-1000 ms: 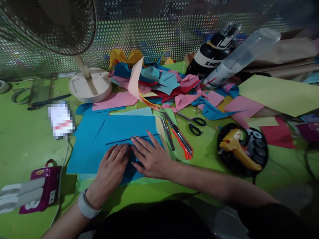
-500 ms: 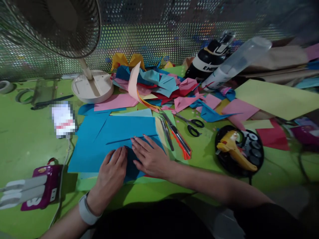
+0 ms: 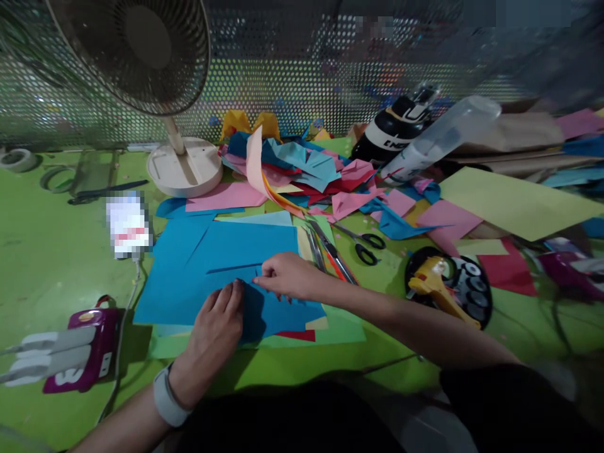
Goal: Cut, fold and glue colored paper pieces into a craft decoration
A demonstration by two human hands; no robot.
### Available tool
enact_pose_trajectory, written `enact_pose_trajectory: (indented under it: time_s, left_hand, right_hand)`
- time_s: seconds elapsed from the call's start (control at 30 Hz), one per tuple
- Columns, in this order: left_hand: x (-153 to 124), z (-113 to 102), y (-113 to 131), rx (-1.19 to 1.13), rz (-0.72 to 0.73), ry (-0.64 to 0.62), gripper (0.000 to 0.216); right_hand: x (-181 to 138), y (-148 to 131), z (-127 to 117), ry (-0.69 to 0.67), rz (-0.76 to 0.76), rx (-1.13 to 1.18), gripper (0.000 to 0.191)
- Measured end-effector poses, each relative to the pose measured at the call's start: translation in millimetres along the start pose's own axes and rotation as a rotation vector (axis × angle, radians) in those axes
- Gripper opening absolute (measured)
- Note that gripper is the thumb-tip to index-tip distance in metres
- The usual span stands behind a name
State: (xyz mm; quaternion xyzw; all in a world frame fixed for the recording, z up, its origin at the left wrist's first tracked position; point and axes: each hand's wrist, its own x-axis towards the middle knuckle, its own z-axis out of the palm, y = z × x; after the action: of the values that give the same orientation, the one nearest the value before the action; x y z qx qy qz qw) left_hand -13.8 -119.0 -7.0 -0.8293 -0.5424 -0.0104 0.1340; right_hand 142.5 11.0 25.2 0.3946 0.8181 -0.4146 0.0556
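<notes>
Sheets of blue paper lie stacked in front of me, with a long dark slit or fold edge across the top one. My left hand rests on the blue paper, its fingers close together and pressing down; its thumb is hidden. Just right of those fingertips, my right hand has its fingers curled, thumb and forefinger pinched at the blue paper; the exact grip is partly hidden. Beyond my right wrist lie an orange craft knife, metal tweezers and black-handled scissors.
Coloured paper scraps are heaped at the back. A fan, a phone on a cable and a purple power adapter stand left. Right are a yellow glue gun on a black tray, a black bottle and a clear bottle.
My right hand has gone from flat, spread fingers on the blue paper to curled, pinching fingers close to my left fingertips. My left hand stays on the paper. The view has shifted slightly.
</notes>
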Motion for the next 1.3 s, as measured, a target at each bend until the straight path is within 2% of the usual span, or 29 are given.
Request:
enact_pose_trajectory:
  time_s: [0.07, 0.13, 0.3, 0.57, 0.73, 0.83, 0.93, 1.03, 1.13, 1.3]
  left_hand:
    - [0, 1, 0, -0.011, -0.001, 0.009, 0.04]
    - [0, 1, 0, -0.021, -0.011, 0.009, 0.04]
    - [1, -2, -1, -0.044, -0.025, -0.028, 0.041]
    - [2, -1, 0, -0.042, -0.022, -0.018, 0.038]
    - [3, -5, -5, -0.099, -0.044, -0.065, 0.04]
    - [9, -15, -14, -0.229, -0.119, -0.116, 0.037]
    - [20, -25, -22, -0.398, -0.307, -0.145, 0.025]
    - [32, -26, -25, -0.523, -0.483, -0.27, 0.036]
    - [43, -20, -26, -0.689, -0.553, -0.4, 0.049]
    - [47, -11, -32, -0.923, -0.657, -0.521, 0.061]
  right_hand:
    - [12, -2, -1, -0.156, 0.052, 0.149, 0.042]
    - [21, -1, 1, -0.205, 0.07, 0.212, 0.046]
    - [27, 7, 2, -0.244, 0.086, 0.255, 0.048]
    - [20, 22, 0, -0.227, 0.111, 0.295, 0.048]
    - [24, 28, 1, -0.268, 0.093, 0.353, 0.047]
    - [25, 28, 0, -0.29, 0.092, 0.365, 0.046]
    - [23, 26, -2, -0.282, 0.086, 0.374, 0.044]
    - [20, 24, -2, -0.277, 0.083, 0.381, 0.043]
    - [19, 23, -1, -0.275, 0.08, 0.378, 0.043]
    - [20, 24, -1, -0.264, 0.07, 0.374, 0.044]
